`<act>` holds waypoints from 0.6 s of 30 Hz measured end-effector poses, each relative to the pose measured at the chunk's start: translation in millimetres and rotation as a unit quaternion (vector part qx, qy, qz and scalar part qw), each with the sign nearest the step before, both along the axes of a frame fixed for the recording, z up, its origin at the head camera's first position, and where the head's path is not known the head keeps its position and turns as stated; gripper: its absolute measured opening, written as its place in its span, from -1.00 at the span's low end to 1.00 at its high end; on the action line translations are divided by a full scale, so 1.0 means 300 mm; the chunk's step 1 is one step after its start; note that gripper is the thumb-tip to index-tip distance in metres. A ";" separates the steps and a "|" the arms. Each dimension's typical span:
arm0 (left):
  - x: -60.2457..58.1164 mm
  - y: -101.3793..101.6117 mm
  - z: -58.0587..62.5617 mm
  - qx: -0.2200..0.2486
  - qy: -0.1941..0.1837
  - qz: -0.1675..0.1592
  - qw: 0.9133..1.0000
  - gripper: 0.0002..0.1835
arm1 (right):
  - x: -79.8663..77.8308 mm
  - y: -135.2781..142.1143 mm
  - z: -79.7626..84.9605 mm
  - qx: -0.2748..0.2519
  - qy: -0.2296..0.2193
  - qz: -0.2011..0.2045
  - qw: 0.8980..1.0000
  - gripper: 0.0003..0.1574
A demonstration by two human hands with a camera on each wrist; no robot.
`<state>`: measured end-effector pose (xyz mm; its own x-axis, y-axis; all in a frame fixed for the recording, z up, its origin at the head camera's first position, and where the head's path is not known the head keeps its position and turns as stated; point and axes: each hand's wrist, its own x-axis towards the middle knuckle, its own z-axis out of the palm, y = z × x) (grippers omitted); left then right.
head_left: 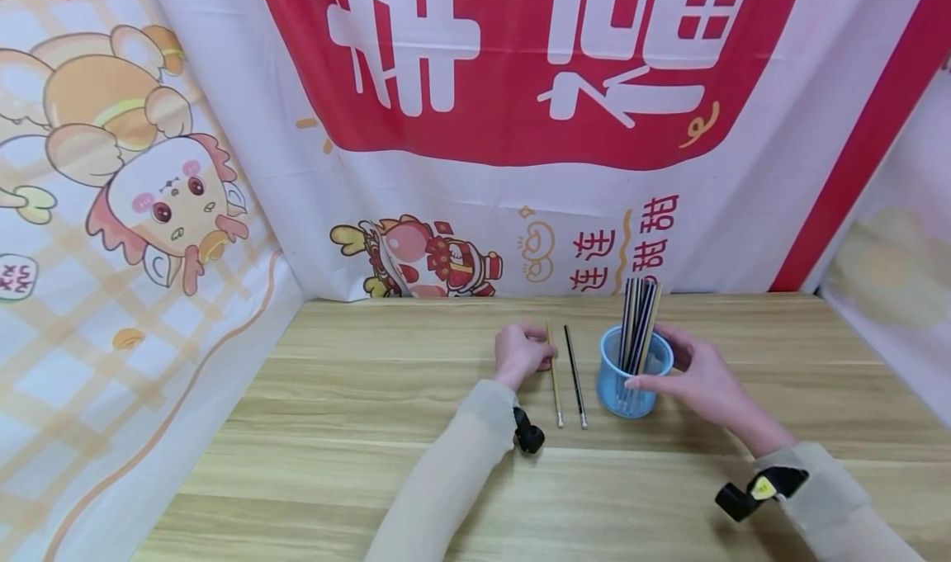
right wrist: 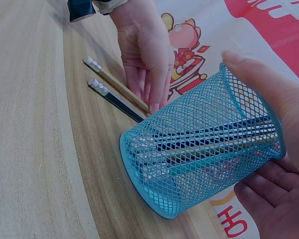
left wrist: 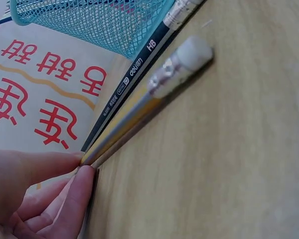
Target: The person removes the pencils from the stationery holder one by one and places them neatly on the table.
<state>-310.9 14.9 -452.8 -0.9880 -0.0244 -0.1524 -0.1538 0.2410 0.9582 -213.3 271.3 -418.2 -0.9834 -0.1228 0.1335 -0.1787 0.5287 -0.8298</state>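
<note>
My left hand (head_left: 520,354) pinches a yellow pencil (head_left: 557,393) between thumb and fingertips, partway along its length. That pencil lies on or just above the table, its white eraser end pointing toward me. Beside it, to the right, a black pencil (head_left: 575,376) lies nearly parallel; the left wrist view shows "HB" printed on its barrel (left wrist: 134,69). Farther right, my right hand (head_left: 698,380) grips a light-blue mesh pencil cup (right wrist: 194,149), thumb at the rim and fingers round the far side. Several dark and yellow pencils (head_left: 636,323) stand in it, eraser ends down.
The wood-grain table (head_left: 334,463) reaches back to a white and red printed cloth (head_left: 513,141). Another printed cloth (head_left: 126,215) hangs along the left side, and a pale cloth (head_left: 891,298) on the right. Black camera mounts (head_left: 529,432) are strapped to both wrists.
</note>
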 end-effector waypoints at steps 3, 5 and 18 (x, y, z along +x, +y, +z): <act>0.004 0.002 0.000 -0.007 -0.001 0.004 1.000 -0.62 | -0.001 0.001 -0.003 0.000 0.001 0.001 1.000 0.24; 0.005 0.003 -0.002 -0.009 -0.002 0.005 1.000 -0.62 | -0.001 0.001 -0.004 0.000 0.000 0.001 1.000 0.24; -0.009 0.001 -0.013 -0.009 0.002 0.003 1.000 -0.61 | 0.000 0.001 -0.007 0.002 0.003 -0.002 1.000 0.24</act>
